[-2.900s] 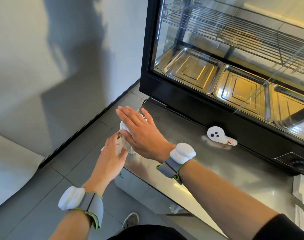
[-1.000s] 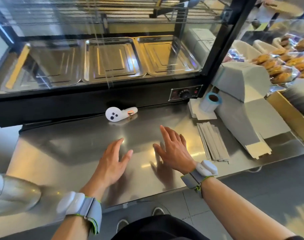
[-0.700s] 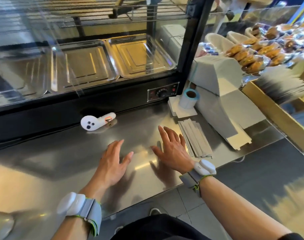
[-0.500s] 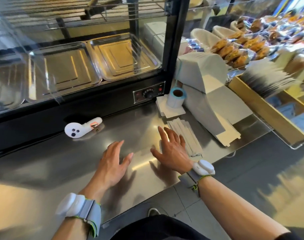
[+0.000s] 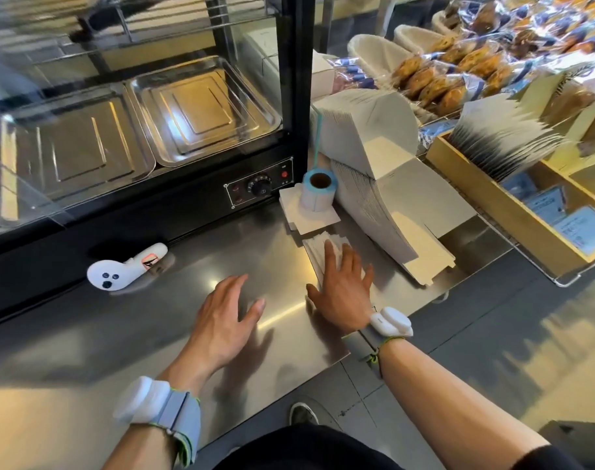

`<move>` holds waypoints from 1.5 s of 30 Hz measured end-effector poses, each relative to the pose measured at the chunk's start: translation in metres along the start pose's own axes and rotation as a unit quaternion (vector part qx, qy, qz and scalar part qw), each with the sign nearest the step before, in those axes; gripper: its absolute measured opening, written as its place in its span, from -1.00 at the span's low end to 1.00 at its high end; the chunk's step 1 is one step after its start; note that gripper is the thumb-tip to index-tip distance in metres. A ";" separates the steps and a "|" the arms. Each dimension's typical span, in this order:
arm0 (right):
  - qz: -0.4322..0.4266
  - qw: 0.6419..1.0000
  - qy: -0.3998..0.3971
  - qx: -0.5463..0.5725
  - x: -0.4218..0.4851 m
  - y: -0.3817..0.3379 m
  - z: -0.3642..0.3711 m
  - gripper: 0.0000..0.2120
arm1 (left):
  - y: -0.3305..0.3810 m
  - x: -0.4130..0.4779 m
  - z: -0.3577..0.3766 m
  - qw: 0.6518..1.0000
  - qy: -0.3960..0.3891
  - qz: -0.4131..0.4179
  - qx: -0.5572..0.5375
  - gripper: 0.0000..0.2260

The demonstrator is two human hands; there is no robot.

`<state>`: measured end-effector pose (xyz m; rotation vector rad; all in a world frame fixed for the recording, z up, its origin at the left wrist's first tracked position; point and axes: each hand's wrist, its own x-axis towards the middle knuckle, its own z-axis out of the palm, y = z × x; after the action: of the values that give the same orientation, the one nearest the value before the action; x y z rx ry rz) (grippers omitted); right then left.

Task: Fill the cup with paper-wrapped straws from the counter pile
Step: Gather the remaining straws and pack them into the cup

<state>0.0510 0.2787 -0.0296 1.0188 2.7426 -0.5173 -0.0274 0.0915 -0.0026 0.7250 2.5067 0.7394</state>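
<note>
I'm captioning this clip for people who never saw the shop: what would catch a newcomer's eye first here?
Probably the two open hands above the steel counter: the right hand reaching over the pile of paper-wrapped straws, the left hand spread beside it. Next, the glass warming case behind, holding bare metal trays, and the wrapped pastries at far right.

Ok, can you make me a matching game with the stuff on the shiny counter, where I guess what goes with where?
Things:
1. right hand
2. left hand
3. label roll
4. white controller

Places:
A. standing on white paper by the dial
B. open, over bare steel
C. lying by the black cabinet base
D. fingers over the straw pile

Pairs: 1-D, 2-B, 3-A, 4-C
</note>
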 end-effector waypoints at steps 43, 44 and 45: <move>-0.172 0.976 -0.087 0.103 -0.026 -0.090 0.033 -0.72 | -0.050 -0.100 -0.033 0.978 0.101 -0.167 -0.072 -0.51; -0.184 0.973 -0.091 0.108 -0.030 -0.099 0.035 -0.71 | -0.054 -0.107 -0.036 0.975 0.110 -0.177 -0.075 -0.51; -0.196 0.970 -0.091 0.109 -0.034 -0.107 0.037 -0.71 | -0.057 -0.113 -0.038 0.972 0.118 -0.186 -0.078 -0.51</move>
<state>0.0075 0.1686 -0.0264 0.4302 2.7639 -0.9392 0.0194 -0.0298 0.0210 0.1091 2.6450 0.9102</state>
